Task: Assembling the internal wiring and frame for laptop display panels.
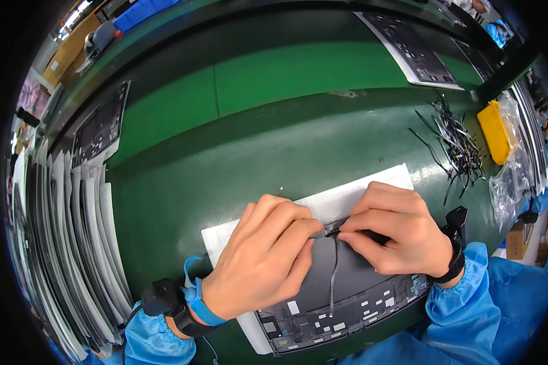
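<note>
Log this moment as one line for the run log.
left hand: pinching thin black cable | right hand: pinching same cable end | under hands: dark panel on white sheet | surface: green table

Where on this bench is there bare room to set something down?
Bare green mat lies beyond the white sheet, between the stacked panels on the left and the black cable pile on the right. It is crowded by both hands over the dark panel, and around the yellow tray.
</note>
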Available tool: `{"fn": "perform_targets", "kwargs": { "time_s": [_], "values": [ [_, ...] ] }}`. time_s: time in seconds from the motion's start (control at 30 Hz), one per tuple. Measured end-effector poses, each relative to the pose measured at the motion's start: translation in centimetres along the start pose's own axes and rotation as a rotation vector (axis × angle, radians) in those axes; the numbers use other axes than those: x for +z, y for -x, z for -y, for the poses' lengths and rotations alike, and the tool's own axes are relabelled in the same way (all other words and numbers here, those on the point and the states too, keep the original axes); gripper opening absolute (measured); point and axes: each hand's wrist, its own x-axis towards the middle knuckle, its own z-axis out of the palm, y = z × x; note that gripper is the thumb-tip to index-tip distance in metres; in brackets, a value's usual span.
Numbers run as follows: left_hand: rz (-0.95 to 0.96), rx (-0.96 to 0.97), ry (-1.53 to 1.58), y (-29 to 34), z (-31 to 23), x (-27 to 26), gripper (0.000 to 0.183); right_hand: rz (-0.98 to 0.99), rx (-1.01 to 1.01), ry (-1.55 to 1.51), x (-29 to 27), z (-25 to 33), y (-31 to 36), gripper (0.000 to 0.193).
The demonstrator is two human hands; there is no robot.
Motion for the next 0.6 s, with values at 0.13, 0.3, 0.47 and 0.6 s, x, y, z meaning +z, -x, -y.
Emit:
{"fn": "perform_targets", "kwargs": {
  "time_s": [0.13, 0.3, 0.47, 0.6],
  "values": [
    [-0.008, -0.01, 0.019, 0.18, 0.5, 0.11, 0.028, -0.024, 0.034, -0.013, 0.24, -0.52, 0.03, 0.015],
    [-0.017, 0.001, 0.025, 0.19, 0.46, 0.12, 0.027, -0.032, 0.021, 0.038, 0.22, -0.31, 0.12, 0.016],
    [-0.023, 0.012, 0.033, 0.24, 0.48, 0.2, 0.028, -0.054, 0.011, -0.003, 0.28, -0.25, 0.08, 0.015],
    [-0.029, 0.012, 0.008, 0.4, 0.44, 0.34, 0.028, -0.06, 0.017, 0.048, 0.76, -0.14, 0.12, 0.016]
  ]
}}
